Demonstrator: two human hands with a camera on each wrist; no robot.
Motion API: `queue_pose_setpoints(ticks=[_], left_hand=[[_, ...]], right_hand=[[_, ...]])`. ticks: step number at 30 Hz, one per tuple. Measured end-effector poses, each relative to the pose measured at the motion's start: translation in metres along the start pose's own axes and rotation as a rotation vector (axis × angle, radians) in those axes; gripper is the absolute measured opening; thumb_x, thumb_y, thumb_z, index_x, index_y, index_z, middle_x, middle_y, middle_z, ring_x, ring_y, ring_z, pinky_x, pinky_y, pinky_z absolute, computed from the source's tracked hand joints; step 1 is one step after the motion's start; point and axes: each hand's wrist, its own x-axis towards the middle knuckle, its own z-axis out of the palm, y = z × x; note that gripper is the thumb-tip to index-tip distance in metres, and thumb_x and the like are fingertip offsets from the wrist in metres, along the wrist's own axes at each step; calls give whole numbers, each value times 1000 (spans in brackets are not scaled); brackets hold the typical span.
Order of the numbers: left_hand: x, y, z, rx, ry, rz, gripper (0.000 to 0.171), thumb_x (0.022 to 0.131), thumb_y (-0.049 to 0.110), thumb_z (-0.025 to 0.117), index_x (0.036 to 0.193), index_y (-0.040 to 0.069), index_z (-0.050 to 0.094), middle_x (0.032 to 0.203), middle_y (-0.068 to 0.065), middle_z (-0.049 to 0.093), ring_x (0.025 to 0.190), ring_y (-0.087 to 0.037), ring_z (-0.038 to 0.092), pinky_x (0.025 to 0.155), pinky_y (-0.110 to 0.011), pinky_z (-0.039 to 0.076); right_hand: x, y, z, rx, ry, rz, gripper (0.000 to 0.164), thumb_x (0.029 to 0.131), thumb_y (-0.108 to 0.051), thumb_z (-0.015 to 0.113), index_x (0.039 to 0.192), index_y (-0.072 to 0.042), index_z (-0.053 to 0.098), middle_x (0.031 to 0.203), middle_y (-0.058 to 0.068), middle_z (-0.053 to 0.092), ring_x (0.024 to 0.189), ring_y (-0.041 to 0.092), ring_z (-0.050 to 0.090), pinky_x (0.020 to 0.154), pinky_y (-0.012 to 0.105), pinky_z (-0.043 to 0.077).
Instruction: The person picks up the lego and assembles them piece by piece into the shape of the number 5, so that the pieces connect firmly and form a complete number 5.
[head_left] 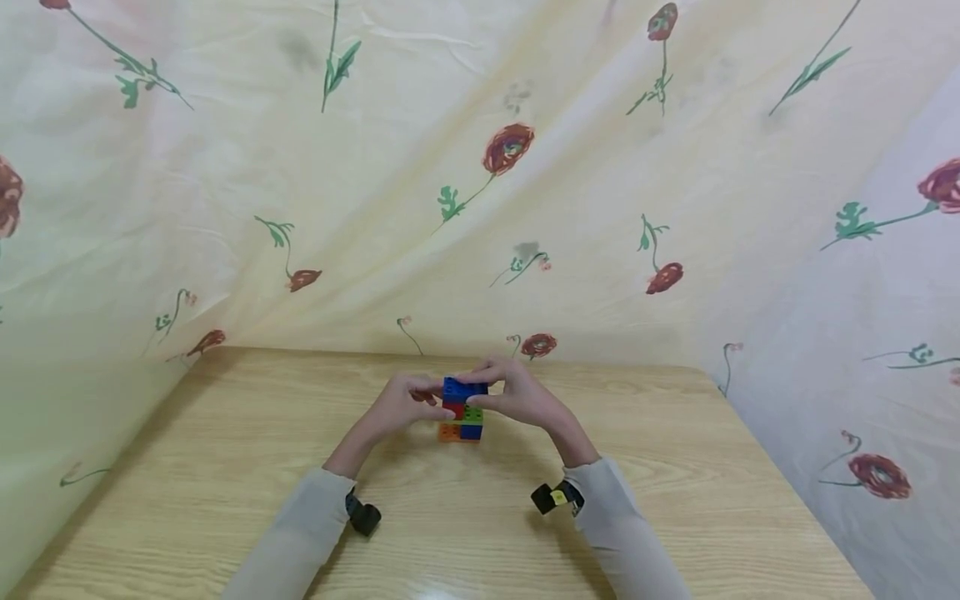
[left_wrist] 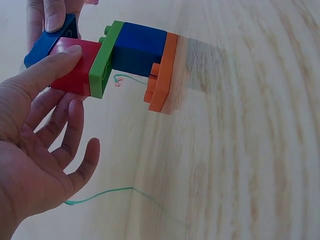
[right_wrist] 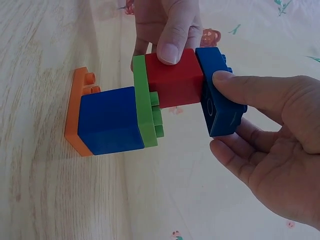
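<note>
A stack of toy building bricks stands on the table in the head view. Its bottom is a thin orange brick, under a taller blue brick. Above that come a thin green brick and a red brick, each offset from the one below. My left hand pinches the red brick between thumb and fingers. At the top, a thinner dark blue brick is held by my right hand, thumb on one side and fingers on the other. This top brick overhangs the red one.
The wooden table runs back to a hanging cloth with a flower pattern, which also rises at both sides. A black wrist camera sits below the left sleeve and another wrist camera beside the right sleeve.
</note>
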Motion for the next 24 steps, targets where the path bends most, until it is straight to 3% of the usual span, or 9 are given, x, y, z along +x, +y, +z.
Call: queue_pose_setpoints(ticks=[9,24], left_hand=[[1,-1,1,-4,-11,19,38,85,16,84,122,12,76,102,-7,76,74,-17,58,62,-24,48],[-1,1,2,30,7,22,34,84,19,85,117,12,78,100,-6,75,76,-17,56,64,-24,46]], right_hand=[[1,1,2,-2,15,-1,37,89,-3,76,127,-6,72,110,12,69,96,19,59,76,23,49],[-1,-1,3,31,18,19,38,90,-4,76,127,-6,71,108,11,66,94,19,53,73,24,44]])
